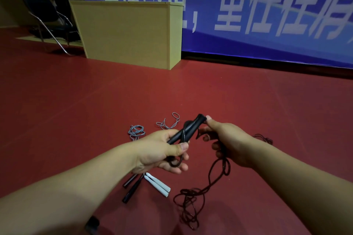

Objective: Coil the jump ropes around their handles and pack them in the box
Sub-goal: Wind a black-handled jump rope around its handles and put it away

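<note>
While the left hand [162, 150] grips black handles [183, 131], the right hand [227, 143] pinches their cord [219, 173] at three o'clock; no box visible.

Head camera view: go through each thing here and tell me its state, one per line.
Black handles: held together, one rope turn wrapped.
Dark rope: mostly loose on floor.
Left hand: grips handles.
Right hand: pinches rope.
White handles: lying on floor.
Grey rope: bunched on floor.

hall or gym stage | red sports floor [76, 91] | blue banner [267, 5] | wooden lectern [126, 32] | folding chair [47, 17]
</note>
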